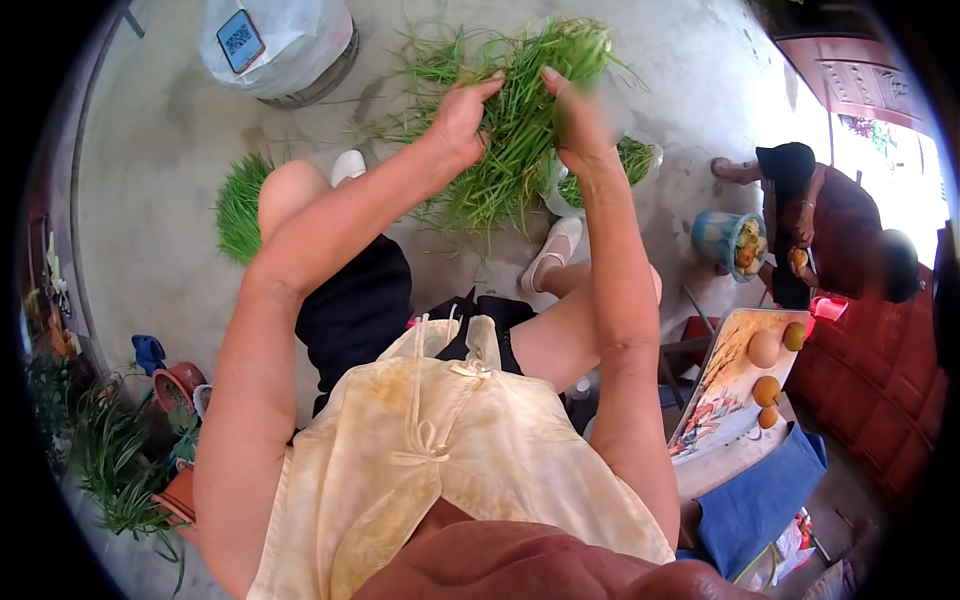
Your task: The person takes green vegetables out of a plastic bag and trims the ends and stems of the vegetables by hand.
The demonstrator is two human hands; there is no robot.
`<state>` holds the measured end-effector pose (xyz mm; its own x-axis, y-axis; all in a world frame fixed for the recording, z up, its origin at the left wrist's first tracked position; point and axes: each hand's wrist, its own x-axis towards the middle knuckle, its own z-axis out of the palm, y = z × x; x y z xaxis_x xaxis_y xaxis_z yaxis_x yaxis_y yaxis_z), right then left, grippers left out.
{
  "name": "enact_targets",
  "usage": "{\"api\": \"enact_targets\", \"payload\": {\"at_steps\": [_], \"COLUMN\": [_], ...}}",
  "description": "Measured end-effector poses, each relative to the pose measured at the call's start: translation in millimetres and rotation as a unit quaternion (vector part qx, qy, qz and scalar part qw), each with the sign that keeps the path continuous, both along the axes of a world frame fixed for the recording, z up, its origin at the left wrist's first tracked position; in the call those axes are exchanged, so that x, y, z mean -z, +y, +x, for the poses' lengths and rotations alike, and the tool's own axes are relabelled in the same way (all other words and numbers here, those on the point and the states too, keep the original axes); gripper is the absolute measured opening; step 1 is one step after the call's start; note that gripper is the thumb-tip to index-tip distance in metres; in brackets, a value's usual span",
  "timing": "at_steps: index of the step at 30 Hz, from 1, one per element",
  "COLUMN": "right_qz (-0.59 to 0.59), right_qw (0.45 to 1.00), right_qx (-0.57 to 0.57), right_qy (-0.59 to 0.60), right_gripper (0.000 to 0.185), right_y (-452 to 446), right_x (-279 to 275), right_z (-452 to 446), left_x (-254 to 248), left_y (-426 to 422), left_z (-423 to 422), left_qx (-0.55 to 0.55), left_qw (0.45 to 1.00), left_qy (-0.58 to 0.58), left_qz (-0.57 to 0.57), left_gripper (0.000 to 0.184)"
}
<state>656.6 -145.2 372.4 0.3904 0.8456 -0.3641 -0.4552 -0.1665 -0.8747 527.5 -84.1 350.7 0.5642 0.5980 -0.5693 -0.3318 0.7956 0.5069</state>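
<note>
**Although they lay tangled, long greens [515, 145] looked light, limp and easily bruised**

Far left, a phone [240, 44] showed a QR code, no words legible. The left hand [462, 120] pinched the greens, heaped between both hands; gathered stems seemed the best hold. The right hand [584, 124] was blurred, its grip untellable.

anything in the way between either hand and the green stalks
Nothing visible is. The left hand and right hand both reach the green stalks directly. The phone lies on the white-covered container, off to the left.
</note>
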Motion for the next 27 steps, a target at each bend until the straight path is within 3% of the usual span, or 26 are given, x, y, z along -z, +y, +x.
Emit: {"api": "enact_targets", "payload": {"at_steps": [2, 4, 7, 8, 11, 12, 15, 17, 18, 21, 22, 26, 27], "right_qz": [0.065, -0.026, 0.075, 0.076, 0.089, 0.13, 0.113, 0.115, 0.116, 0.053, 0.052, 0.033, 0.01], "right_qw": [0.993, 0.998, 0.995, 0.993, 0.986, 0.982, 0.982, 0.987, 0.981, 0.99, 0.989, 0.989, 0.978], "right_qx": [0.018, 0.034, 0.007, 0.012, 0.041, -0.029, -0.046, -0.11, -0.142, -0.118, -0.118, -0.093, -0.077], "right_qy": [-0.094, 0.056, 0.064, 0.091, 0.136, 0.137, 0.143, 0.004, -0.067, -0.056, -0.065, -0.114, -0.194], "right_gripper": [0.02, 0.023, 0.03, 0.031, 0.038, 0.041, 0.037, 0.039, 0.04, 0.044, 0.043, 0.034, 0.031], "right_y": [11.4, 5.3, 8.8, 6.3, 4.6, 6.1, 1.0, -1.4, -1.7, -17.7, -21.9, -30.9, -29.4], "right_x": [43.8, 3.3, 15.5, 16.2, -20.7, -18.5, -27.9, -17.5, -14.2, -19.9, -21.0, -33.1, -26.9], "right_z": [-3.8, -15.5, -18.7, -18.6, -40.7, -41.0, -39.0, -29.8, -23.5, -11.6, -6.5, 9.5, 17.2], "left_x": [0.2, 2.5, -4.6, -10.1, -4.9, -7.1, -8.5, -2.9, -1.3, 3.2, 8.9, -1.1, -2.9], "left_y": [-2.8, -7.3, -11.3, -9.6, -0.8, -0.4, 4.5, 15.6, 18.6, 30.2, 40.1, 57.0, 59.6], "left_z": [0.0, 1.3, -1.1, -3.3, -1.6, -1.8, -4.3, -12.8, -11.6, -21.4, -24.5, -42.4, -46.3], "left_qx": [0.025, 0.072, 0.112, 0.15, 0.152, 0.14, 0.124, 0.144, 0.107, 0.142, 0.15, 0.145, 0.162], "left_qw": [0.998, 0.987, 0.95, 0.939, 0.945, 0.945, 0.95, 0.961, 0.956, 0.955, 0.977, 0.984, 0.982], "left_qy": [0.004, 0.004, 0.016, 0.005, 0.002, 0.018, 0.038, 0.011, 0.041, 0.093, 0.047, -0.012, -0.039], "left_qz": [0.063, 0.146, 0.29, 0.31, 0.289, 0.296, 0.285, 0.236, 0.271, 0.242, 0.142, 0.1, 0.093], "left_gripper": [0.028, 0.038, 0.058, 0.075, 0.088, 0.084, 0.067, 0.051, 0.033, 0.032, 0.03, 0.025, 0.025]}}
